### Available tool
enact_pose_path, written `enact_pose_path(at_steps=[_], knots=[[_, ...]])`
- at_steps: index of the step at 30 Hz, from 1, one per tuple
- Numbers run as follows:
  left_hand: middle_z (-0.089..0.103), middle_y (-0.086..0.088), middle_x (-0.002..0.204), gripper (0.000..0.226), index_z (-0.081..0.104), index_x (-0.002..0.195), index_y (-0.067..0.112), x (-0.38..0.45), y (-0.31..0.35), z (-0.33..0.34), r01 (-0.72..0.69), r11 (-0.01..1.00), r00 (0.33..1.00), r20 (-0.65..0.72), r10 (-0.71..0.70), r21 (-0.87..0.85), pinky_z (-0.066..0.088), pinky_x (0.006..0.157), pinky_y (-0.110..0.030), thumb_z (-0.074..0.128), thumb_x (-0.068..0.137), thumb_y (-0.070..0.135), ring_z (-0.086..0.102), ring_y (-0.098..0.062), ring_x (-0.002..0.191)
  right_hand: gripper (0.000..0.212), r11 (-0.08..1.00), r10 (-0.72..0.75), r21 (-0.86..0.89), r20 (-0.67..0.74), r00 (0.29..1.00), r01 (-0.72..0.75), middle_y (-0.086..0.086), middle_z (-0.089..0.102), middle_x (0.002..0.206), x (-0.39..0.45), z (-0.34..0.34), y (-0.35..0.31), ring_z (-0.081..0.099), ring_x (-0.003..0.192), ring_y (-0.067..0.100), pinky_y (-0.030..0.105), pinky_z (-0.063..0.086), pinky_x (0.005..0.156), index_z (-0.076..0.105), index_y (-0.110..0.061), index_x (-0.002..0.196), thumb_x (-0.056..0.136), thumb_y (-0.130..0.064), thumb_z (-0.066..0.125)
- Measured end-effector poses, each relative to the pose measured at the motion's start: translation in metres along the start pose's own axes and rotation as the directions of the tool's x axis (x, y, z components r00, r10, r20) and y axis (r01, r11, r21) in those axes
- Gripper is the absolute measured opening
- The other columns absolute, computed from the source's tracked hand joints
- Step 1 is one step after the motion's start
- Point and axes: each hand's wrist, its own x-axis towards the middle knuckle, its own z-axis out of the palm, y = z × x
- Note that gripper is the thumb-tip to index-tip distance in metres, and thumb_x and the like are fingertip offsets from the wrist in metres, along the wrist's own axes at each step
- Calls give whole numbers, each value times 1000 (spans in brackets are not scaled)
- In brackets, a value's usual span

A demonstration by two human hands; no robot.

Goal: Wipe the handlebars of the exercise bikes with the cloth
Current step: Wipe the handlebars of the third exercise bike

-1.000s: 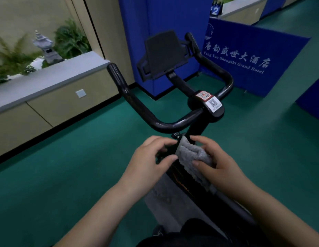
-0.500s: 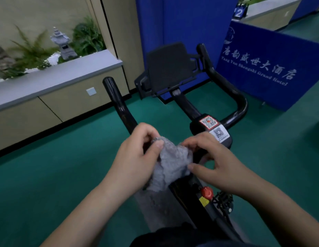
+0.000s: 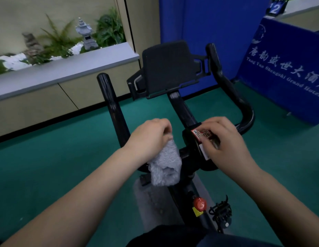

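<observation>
The exercise bike's black handlebar (image 3: 112, 107) curves from a left horn, under my hands, round to a right horn (image 3: 231, 97). My left hand (image 3: 149, 138) grips a grey cloth (image 3: 165, 166) just above the bar's near left section, and the cloth hangs down over the bar. My right hand (image 3: 224, 145) sits apart from the cloth, its bent fingers touching the centre hub (image 3: 192, 145) with the QR sticker. A black tablet holder (image 3: 165, 68) stands on the stem behind the hub.
A red knob (image 3: 199, 205) and a black pedal (image 3: 221, 213) sit low on the frame. A blue hotel banner (image 3: 283, 72) stands to the right, a grey planter ledge (image 3: 66, 68) with ferns to the left. Green carpet (image 3: 66, 148) surrounds the bike.
Both hands held the cloth below the bar; now they have moved up to the bar. My right hand has let go of the cloth, which hangs from my left hand alone.
</observation>
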Motion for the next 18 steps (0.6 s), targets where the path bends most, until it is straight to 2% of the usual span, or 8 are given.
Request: enact_pose_path(at_steps=[2, 4, 6, 9, 10, 12, 14, 18], knots=[[51, 7, 107, 25, 55, 109, 26, -2, -1, -2, -26, 1000, 999, -22, 26, -2, 43, 82, -26, 62, 87, 35, 50, -11, 92, 20, 998, -51, -23, 49, 998, 52, -2, 57, 108, 6, 8, 6, 54, 107, 19, 27, 41, 97, 68, -17, 104, 84, -12, 65], [59, 9, 104, 20, 60, 107, 26, -13, 2, -10, -35, 998, 998, -44, 33, -59, 43, 80, -23, 55, 90, 37, 55, -10, 91, 22, 995, -85, -44, 76, 993, 89, -1, 60, 110, 6, 15, 9, 54, 109, 20, 21, 35, 99, 69, -17, 104, 83, -10, 66], [65, 9, 107, 38, 62, 111, 27, -30, 8, -14, -42, 994, 998, 51, 47, -99, 46, 84, -26, 43, 90, 52, 60, -11, 98, 21, 995, -90, -46, 61, 994, 92, -1, 61, 109, 6, 18, 11, 54, 109, 18, 19, 32, 99, 69, -16, 103, 83, -10, 65], [46, 3, 138, 75, 36, 140, 24, -57, 19, -4, -64, 994, 973, 226, 41, 94, 39, 102, -34, 34, 80, 69, 47, -17, 123, 20, 994, -107, -35, 45, 993, 108, -1, 61, 110, 5, 18, 14, 54, 108, 16, 20, 34, 99, 68, -16, 104, 85, -12, 64], [40, 1, 141, 76, 28, 143, 21, -62, 23, 3, -61, 980, 973, 229, 17, 189, 35, 105, -35, 38, 82, 66, 43, -20, 125, 19, 993, -113, -31, 45, 993, 115, 0, 61, 110, 6, 18, 15, 54, 108, 16, 18, 33, 99, 68, -15, 104, 86, -13, 63], [40, -3, 132, 66, 31, 137, 17, -59, 34, 19, -33, 961, 989, 151, -9, 273, 35, 101, -36, 44, 86, 57, 44, -24, 119, 19, 993, -119, -16, 44, 992, 120, 1, 61, 111, 6, 19, 16, 53, 108, 15, 11, 30, 99, 67, -13, 104, 88, -13, 59], [44, -5, 121, 54, 39, 125, 14, -44, 49, 33, 9, 972, 998, 63, -24, 236, 37, 94, -36, 47, 87, 52, 46, -26, 111, 18, 993, -119, 3, 32, 992, 119, 3, 62, 110, 6, 19, 17, 53, 107, 16, 9, 30, 99, 67, -11, 103, 90, -12, 55], [46, -9, 112, 47, 42, 111, 8, -25, 67, 51, 79, 988, 997, -29, -76, 135, 37, 84, -38, 46, 88, 48, 48, -28, 101, 27, 993, -110, 38, 12, 994, 110, 3, 62, 109, 7, 20, 19, 52, 105, 14, 8, 30, 98, 67, -9, 100, 92, -19, 42]])
